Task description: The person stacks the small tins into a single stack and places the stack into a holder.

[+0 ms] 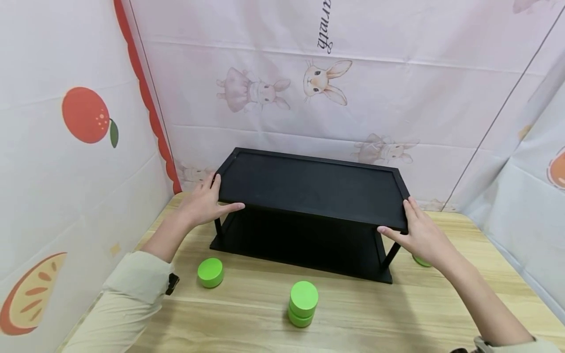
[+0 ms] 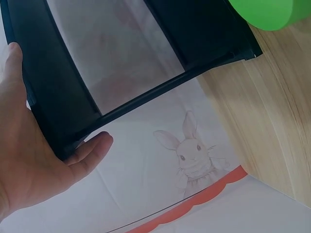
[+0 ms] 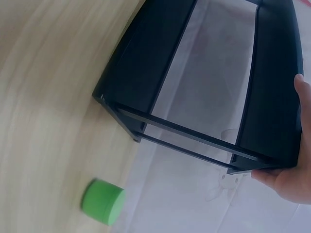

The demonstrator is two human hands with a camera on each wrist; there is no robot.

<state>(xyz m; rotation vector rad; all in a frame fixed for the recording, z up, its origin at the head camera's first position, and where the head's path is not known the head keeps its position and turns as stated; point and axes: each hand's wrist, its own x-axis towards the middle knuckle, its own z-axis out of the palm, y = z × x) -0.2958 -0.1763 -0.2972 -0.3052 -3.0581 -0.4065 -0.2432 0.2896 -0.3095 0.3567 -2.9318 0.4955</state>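
Note:
A black two-tier shelf (image 1: 309,189) stands upright on the wooden table, with thin posts joining its upper and lower boards. My left hand (image 1: 202,203) grips the left end of the upper board, its thumb along the front edge. At the opposite end, my right hand (image 1: 423,235) holds the right front corner the same way. Both wrist views show fingers (image 2: 90,153) curling around the shelf's ends. A green round block (image 1: 210,272) lies in front of the shelf's left end, and a stack of two green blocks (image 1: 303,300) is nearer the middle.
Another green block (image 1: 421,261) is partly hidden behind the right forearm; the right wrist view shows a green block (image 3: 103,201) beside the shelf's end. Cloth with rabbit prints (image 1: 282,98) hangs behind the table (image 1: 256,314), and a fruit-printed cloth (image 1: 79,196) borders the left.

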